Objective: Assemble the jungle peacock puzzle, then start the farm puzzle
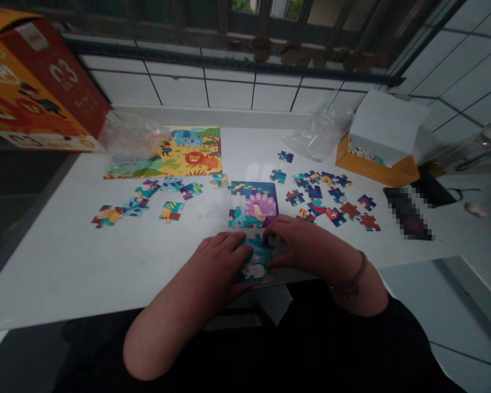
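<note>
Teal rabbit-picture puzzle section: 6 o'clock of purple peacock-picture puzzle section, white tabletop. Left hand spread at rabbit's 9 o'clock; right hand curled at 3, can't tell if pinching.

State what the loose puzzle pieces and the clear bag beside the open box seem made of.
Puzzle pieces: probably cardboard, printed in colour; flat, with knobbed edges.
Clear bag: likely thin plastic film, glossy; see-through, crinkled, with pale highlights.
</note>
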`<state>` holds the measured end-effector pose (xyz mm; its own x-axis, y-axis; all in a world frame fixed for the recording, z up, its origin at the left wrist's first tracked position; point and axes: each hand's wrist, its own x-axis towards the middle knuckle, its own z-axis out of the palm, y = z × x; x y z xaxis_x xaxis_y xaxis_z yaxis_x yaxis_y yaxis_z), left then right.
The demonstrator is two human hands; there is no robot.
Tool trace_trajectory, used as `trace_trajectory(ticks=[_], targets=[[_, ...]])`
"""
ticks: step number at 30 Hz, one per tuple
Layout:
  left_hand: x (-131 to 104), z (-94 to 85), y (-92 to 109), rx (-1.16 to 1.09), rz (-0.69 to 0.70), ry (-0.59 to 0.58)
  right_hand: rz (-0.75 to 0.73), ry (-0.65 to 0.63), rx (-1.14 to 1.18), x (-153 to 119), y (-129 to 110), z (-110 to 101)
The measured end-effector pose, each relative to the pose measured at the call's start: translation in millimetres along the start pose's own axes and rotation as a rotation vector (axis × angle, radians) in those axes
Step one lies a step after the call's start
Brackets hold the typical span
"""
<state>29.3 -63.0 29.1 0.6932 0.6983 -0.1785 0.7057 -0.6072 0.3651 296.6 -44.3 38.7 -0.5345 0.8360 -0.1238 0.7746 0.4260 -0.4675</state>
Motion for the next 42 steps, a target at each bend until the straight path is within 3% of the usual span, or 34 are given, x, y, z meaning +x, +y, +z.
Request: trace_trajectory(ticks=[5,14,20,31,42], targets=[[2.3,4.7,-10.2,-0.009,0.053,0.057,0.046,-0.040,0.003,7.9,-10.2,2.2],[5.8,6.7,-20.5,-0.067,0.102,0.082,0.078,-0.037,0.036,12.2,-1.5,-1.0],[11.4,12.0,-21.6,-0.086,0.168,0.143,0.272,-0.080,-0.031,5.2,13.3,-15.6],[17.7,17.0,-22.6,-0.090,0.214,0.220,0.235,-0.089,-0.072,3.3,21.8,-16.5],[15.4,16.0,-22.1,-0.047,0.213,0.175,0.246,-0.111,-0.084,5.5,22.2,-17.4]])
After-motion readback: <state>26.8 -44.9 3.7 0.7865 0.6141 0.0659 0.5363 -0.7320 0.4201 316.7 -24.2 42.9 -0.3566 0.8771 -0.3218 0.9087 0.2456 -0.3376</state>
